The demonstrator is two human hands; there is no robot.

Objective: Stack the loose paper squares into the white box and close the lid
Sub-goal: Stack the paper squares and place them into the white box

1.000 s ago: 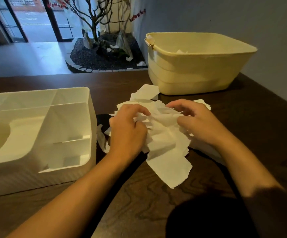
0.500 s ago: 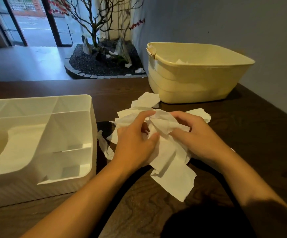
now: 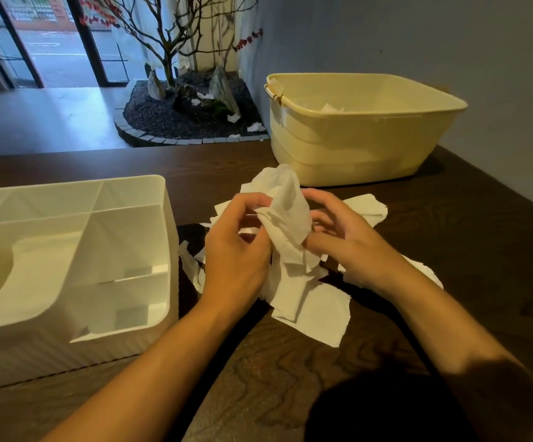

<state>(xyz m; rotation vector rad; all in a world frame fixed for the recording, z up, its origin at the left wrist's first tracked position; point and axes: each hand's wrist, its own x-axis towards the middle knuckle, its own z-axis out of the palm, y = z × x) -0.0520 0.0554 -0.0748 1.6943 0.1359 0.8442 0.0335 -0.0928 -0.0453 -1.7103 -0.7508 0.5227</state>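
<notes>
Both the left hand (image 3: 236, 250) and right hand (image 3: 345, 240) pinch a bunch of paper squares (image 3: 290, 218) just right of the white box (image 3: 163, 224), which lies nearer the left hand

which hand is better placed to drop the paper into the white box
Probably the left hand. It lies on the side of the white box, which stands open just beside it, and it already grips the paper squares. The right hand would have to cross over.
</notes>
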